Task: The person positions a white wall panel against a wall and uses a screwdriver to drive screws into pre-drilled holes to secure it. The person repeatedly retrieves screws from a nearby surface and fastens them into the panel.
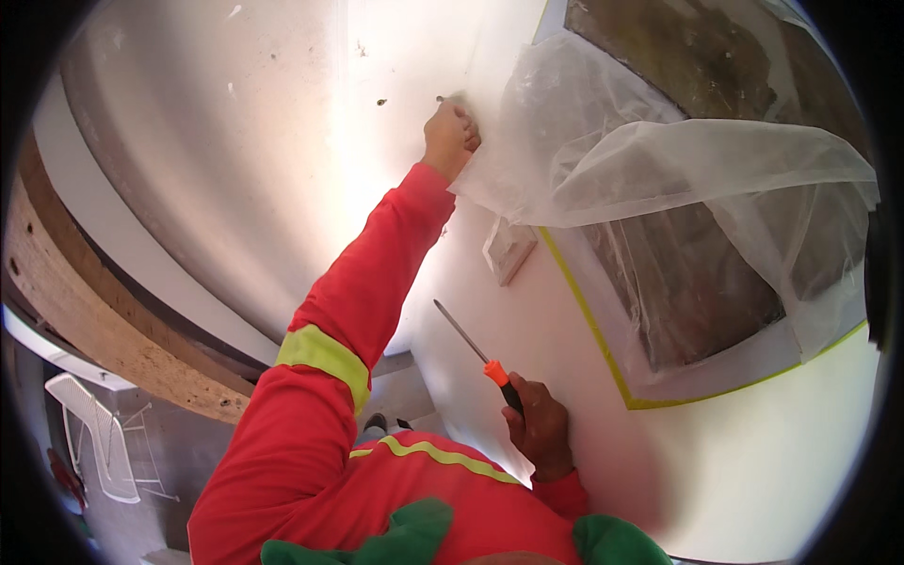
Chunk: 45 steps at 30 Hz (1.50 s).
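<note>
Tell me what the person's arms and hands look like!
The left hand and right hand wear no gloves. The left sleeve is long and red, with a wide yellow-green band across it. The right sleeve is red too, but only a little shows.

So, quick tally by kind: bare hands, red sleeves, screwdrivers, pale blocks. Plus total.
Hands: 2 (left hand, right hand)
Red sleeves: 2 (left sleeve, right sleeve)
Screwdriver: 1, in the right hand
Pale block: 1
Total: 6
</note>
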### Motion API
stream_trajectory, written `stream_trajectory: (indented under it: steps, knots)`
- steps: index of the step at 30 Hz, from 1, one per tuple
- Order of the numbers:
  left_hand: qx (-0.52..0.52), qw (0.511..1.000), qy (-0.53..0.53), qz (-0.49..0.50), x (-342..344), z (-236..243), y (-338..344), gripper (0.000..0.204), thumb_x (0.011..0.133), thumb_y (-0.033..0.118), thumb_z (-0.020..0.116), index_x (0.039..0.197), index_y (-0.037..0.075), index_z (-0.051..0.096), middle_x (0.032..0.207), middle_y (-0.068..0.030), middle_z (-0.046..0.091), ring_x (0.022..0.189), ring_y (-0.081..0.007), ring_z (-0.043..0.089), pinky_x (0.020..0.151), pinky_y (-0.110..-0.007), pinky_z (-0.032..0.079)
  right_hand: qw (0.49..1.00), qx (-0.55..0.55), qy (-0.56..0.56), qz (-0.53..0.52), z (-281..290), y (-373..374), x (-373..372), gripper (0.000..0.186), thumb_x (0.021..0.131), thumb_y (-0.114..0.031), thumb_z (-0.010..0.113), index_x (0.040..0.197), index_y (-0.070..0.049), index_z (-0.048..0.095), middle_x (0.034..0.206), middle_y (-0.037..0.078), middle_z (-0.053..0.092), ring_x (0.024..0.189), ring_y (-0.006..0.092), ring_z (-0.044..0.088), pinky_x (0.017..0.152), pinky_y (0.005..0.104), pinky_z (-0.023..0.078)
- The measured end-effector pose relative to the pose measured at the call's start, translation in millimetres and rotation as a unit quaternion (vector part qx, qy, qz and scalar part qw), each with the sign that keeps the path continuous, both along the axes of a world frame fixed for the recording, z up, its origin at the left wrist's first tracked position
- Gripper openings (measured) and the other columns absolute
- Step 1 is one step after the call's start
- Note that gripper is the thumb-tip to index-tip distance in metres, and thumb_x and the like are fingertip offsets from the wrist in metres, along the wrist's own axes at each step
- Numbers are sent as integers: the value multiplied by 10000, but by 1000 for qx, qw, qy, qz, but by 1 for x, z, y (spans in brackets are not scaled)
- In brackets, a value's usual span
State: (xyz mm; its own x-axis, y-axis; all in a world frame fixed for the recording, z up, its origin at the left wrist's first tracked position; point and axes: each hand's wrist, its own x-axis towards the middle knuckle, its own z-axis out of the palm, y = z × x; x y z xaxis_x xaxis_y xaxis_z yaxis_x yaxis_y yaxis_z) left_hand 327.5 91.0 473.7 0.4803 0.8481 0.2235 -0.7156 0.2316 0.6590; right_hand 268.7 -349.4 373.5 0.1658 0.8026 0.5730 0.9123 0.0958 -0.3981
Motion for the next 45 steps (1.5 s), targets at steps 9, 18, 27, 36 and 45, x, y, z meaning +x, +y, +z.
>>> stream_trajectory:
  steps: [9, 18, 27, 36, 45]
  knots:
    - [-43, 996, 74, -2, -18, 12, -17, 212, 1007, 239, 538, 840, 109, 525, 666, 16, 447, 515, -100, 352, 463, -257, 273, 999, -5, 32, -2, -1, -3, 1, 439, 1041, -249, 636, 1405, -15, 563, 1021, 165, 680, 845, 334, 691, 663, 408, 567]
    - [11, 975, 221, -3, -43, 26, 4, 257, 1011, 250, 608, 813, 96, 554, 666, 19, 475, 527, -91, 386, 465, -248, 312, 999, 1, 46, 20, -1, 2, 5, 449, 1015, -207, 659, 1410, -19, 560, 1023, 159, 678, 841, 336, 684, 665, 412, 564]
    - [-76, 958, -197, -192, -19, -22, 2, 319, 1126, 348, 497, 922, 104, 512, 772, -17, 486, 666, -125, 432, 522, -251, 358, 1000, -9, 24, 2, -1, -1, 1, 438, 1040, -251, 633, 1405, -19, 564, 1026, 159, 681, 850, 336, 687, 670, 414, 566]
    - [-31, 993, 110, -40, -37, 17, 4, 268, 1061, 284, 593, 868, 104, 545, 734, 8, 474, 590, -98, 391, 497, -250, 333, 999, 14, 43, 17, 1, 1, 1, 437, 1040, -235, 634, 1408, -13, 560, 1020, 154, 671, 824, 325, 673, 653, 411, 554]
    - [-30, 994, 104, -15, -24, 12, 1, 277, 1024, 244, 563, 786, 127, 486, 653, 30, 412, 521, -91, 320, 471, -265, 261, 999, 27, 24, -2, -10, 5, 2, 435, 1031, -275, 634, 1381, -22, 582, 1035, 164, 681, 822, 343, 692, 680, 413, 573]
